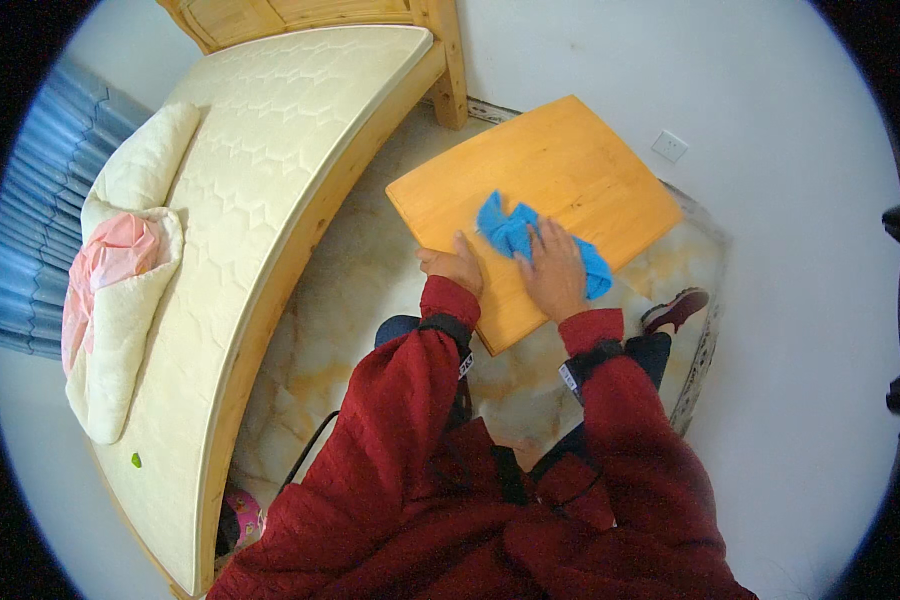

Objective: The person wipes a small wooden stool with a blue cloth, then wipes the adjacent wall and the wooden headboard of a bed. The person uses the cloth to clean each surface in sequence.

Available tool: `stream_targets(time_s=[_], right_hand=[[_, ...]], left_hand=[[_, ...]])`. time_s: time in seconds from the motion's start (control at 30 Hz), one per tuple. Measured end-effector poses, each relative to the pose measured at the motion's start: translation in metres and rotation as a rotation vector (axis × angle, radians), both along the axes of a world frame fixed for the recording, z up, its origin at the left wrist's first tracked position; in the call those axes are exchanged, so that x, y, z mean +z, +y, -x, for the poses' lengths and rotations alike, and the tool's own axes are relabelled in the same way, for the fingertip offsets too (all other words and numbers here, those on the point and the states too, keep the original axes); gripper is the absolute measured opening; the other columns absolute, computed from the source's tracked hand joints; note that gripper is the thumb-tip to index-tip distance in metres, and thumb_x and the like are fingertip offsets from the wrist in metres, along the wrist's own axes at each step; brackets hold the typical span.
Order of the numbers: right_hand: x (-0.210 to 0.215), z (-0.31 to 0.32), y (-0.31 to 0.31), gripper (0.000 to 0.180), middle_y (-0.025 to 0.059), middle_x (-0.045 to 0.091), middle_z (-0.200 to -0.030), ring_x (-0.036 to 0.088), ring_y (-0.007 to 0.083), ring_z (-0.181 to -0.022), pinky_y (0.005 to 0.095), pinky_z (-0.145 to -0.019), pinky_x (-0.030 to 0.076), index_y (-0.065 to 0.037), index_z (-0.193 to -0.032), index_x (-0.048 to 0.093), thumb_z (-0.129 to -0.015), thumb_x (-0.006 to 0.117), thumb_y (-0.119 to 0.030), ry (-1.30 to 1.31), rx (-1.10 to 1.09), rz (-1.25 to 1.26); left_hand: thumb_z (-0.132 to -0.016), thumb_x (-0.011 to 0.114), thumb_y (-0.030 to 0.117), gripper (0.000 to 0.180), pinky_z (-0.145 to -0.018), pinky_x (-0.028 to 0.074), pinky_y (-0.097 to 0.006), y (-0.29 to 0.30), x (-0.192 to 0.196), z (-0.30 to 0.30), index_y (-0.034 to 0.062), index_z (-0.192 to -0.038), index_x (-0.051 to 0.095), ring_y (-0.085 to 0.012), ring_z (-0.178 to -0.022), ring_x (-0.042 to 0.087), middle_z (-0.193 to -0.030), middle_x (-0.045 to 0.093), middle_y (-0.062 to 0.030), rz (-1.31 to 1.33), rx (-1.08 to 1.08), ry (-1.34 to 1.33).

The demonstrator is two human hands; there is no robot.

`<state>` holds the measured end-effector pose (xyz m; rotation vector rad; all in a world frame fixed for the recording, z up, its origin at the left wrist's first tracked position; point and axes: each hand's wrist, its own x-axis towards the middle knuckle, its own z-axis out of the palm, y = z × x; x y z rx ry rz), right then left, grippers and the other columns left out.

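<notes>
A small light-wood table stands in front of me, its top turned at an angle. My right hand lies over a blue cloth and presses it to the tabletop, fingers bent around it. Part of the cloth sticks out beyond my fingers to the left, and another part shows beside the wrist. At the table's left edge, my left hand grips the rim, with the thumb raised on the near side. Fingers under the edge are hidden.
To the left is a wooden bed with a bare cream mattress, carrying a folded white quilt and pink fabric. Blue curtains hang beyond. On the right is a white wall with a socket; my shoe is near it.
</notes>
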<state>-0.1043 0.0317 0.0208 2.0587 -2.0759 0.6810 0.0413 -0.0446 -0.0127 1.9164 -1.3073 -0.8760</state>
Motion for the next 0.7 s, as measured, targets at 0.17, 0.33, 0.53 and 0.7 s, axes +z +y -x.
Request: stream_targets(time_s=[0.17,0.33,0.53,0.7], right_hand=[[-0.004,0.041,-0.014,0.049,0.021,0.047,-0.133,0.042,0.0364,-0.124,0.0466,-0.104,0.032,0.004,-0.122,0.053,-0.089,0.055,-0.032,0.019,-0.12,0.015],[-0.008,0.087,-0.023,0.05,0.02,0.046,-0.134,0.043,0.0361,-0.123,0.0464,-0.102,0.034,0.005,-0.122,0.054,-0.09,0.055,-0.033,0.025,-0.219,-0.012],[-0.01,0.158,-0.032,0.05,0.0233,0.048,-0.131,0.045,0.0383,-0.12,0.0458,-0.101,0.036,0.006,-0.123,0.053,-0.091,0.053,-0.033,0.069,-0.336,-0.042],[-0.015,0.205,-0.041,0.051,0.0246,0.052,-0.126,0.05,0.0387,-0.114,0.0459,-0.097,0.04,0.006,-0.124,0.052,-0.093,0.05,-0.035,0.168,-0.397,0.043]], left_hand=[[-0.087,0.058,0.045,0.064,-0.089,0.045,-0.047,0.003,0.006,0.001,-0.0071,-0.116,0.035,-0.0444,-0.103,0.055,-0.116,0.048,-0.0336,-0.005,0.052,0.008],[-0.087,0.058,0.042,0.06,-0.088,0.045,-0.048,0.004,0.002,-0.003,-0.0082,-0.114,0.039,-0.0444,-0.1,0.056,-0.114,0.051,-0.0335,0.049,0.041,0.012],[-0.088,0.057,0.042,0.06,-0.089,0.044,-0.047,0.002,-0.007,-0.004,-0.0087,-0.115,0.037,-0.0448,-0.102,0.055,-0.113,0.052,-0.0334,0.09,-0.023,0.004],[-0.09,0.054,0.042,0.061,-0.09,0.044,-0.047,0.007,0.003,-0.005,-0.0087,-0.117,0.034,-0.0445,-0.104,0.054,-0.114,0.051,-0.0342,0.054,-0.042,-0.029]])
